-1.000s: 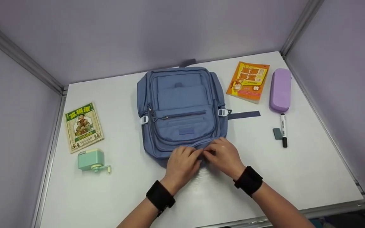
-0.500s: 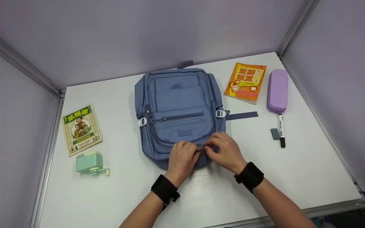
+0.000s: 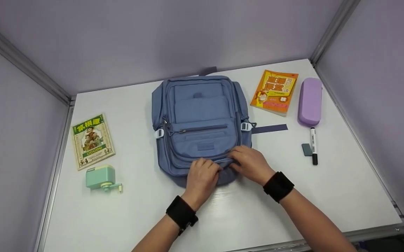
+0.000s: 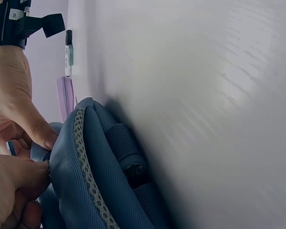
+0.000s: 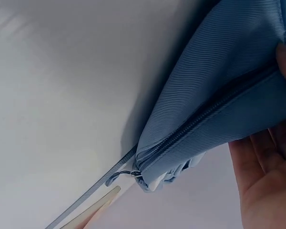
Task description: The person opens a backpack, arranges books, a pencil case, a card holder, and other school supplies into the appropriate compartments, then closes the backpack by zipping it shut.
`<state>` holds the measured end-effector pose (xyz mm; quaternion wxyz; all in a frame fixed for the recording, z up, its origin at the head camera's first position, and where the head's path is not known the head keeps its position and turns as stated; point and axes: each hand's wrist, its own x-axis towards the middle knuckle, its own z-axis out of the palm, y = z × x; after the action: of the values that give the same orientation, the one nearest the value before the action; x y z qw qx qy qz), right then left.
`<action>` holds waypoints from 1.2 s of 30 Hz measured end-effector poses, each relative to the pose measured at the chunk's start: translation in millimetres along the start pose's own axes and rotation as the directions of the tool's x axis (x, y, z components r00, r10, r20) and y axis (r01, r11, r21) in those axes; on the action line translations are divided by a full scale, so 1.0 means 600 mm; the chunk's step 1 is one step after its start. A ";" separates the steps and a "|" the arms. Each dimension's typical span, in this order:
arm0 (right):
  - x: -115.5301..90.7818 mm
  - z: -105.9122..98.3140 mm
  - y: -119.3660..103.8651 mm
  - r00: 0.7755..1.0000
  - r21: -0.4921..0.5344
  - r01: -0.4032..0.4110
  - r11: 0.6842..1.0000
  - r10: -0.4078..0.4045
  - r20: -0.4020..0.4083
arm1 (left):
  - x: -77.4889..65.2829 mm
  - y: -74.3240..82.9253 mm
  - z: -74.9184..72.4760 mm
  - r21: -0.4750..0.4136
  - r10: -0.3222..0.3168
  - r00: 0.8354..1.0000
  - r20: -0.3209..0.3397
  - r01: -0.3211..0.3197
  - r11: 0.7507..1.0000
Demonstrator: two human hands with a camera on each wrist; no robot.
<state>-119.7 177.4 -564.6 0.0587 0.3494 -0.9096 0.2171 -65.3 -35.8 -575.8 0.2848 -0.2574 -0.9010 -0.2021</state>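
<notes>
Two hands pinch the lower end of a blue backpack [image 3: 202,108] lying at the centre of the frame.
Nearest me, at the bottom of the frame, two black wristbands [image 3: 279,186] circle the person's wrists; just beyond, the left hand [image 3: 201,179] has thumb and curled fingers gripping the bag's cloth, and the right hand [image 3: 252,165] pinches it close by, its thumb on one side of the fabric and fingers on the other. At lower left a mint-green sharpener [image 3: 100,176] sits on the white table [image 3: 93,224], a green-and-cream book [image 3: 93,141] just behind it. Over on the right, a marker [image 3: 314,143] lies beside a small dark eraser [image 3: 306,149]; farther back are a purple case [image 3: 310,101] and, at upper right, an orange book [image 3: 275,92].
</notes>
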 end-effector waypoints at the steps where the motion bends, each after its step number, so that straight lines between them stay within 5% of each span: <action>1: 0.000 0.001 0.000 1.000 -0.008 0.000 1.000 0.000 -0.012 | -0.001 0.000 -0.001 0.008 -0.001 1.000 -0.002 0.001 1.000; 15: 0.007 0.001 -0.010 0.999 -0.025 -0.049 0.998 0.049 -0.024 | -0.037 -0.021 -0.045 0.006 -0.023 1.000 0.021 0.022 1.000; 22: 0.005 -0.005 -0.005 0.996 -0.009 -0.086 0.996 0.086 -0.025 | -0.067 -0.050 -0.066 0.003 -0.085 0.996 0.011 0.085 0.996; 29: 0.005 -0.004 -0.004 0.998 0.010 -0.065 0.998 0.065 -0.022 | -0.082 -0.066 -0.073 0.013 -0.082 0.997 0.015 0.082 0.997; 36: 0.006 -0.009 -0.014 1.000 0.035 -0.014 0.999 0.014 0.026 | -0.079 -0.059 -0.078 0.052 -0.148 0.986 0.070 0.144 0.988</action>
<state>-117.4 172.1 -555.6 0.0391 0.3468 -0.9087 0.2289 -33.3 -104.4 -577.1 0.2416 -0.1911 -0.9319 -0.1916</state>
